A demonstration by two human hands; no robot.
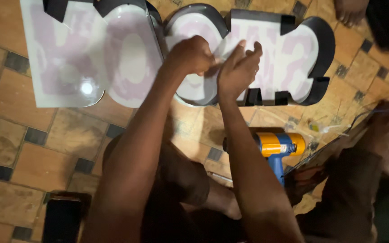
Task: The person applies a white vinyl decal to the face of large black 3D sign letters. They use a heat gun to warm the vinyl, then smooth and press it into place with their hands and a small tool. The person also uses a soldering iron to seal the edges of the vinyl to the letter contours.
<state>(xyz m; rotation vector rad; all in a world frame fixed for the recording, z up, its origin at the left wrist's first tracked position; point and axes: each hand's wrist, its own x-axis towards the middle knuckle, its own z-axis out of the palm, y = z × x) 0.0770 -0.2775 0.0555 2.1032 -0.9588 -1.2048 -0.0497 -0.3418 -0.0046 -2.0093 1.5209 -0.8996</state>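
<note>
Everything here I place against the big sign letter panel (pixel 127 67), a glossy white acrylic face with faint pink film patches, walled by a thin black strip bent to follow its curves. It lies flat on the tiled floor (pixel 37 157), face up, so I can work on it from above.

At the panel's far left corner a lamp glints off the smooth sheet. Below that corner, near my knee, a dark phone (pixel 61 220) lies on the rough brown tiles with their small black insets.

Over the panel's middle my left hand (pixel 190 56) is closed into a fist, knuckles up, pressed down on the white face beside the round black-walled curve; whether it pinches anything I cannot tell. Just right of it my right hand (pixel 239 67) stands on edge, fingers straight and close together, thumb up, steadying the black wall, and the two hands nearly touch.

Below the panel's right half a yellow and blue power tool (pixel 278 146) lies on its side. Beyond the panel's right end, another person's hand (pixel 350 11) rests on the tiles.
</note>
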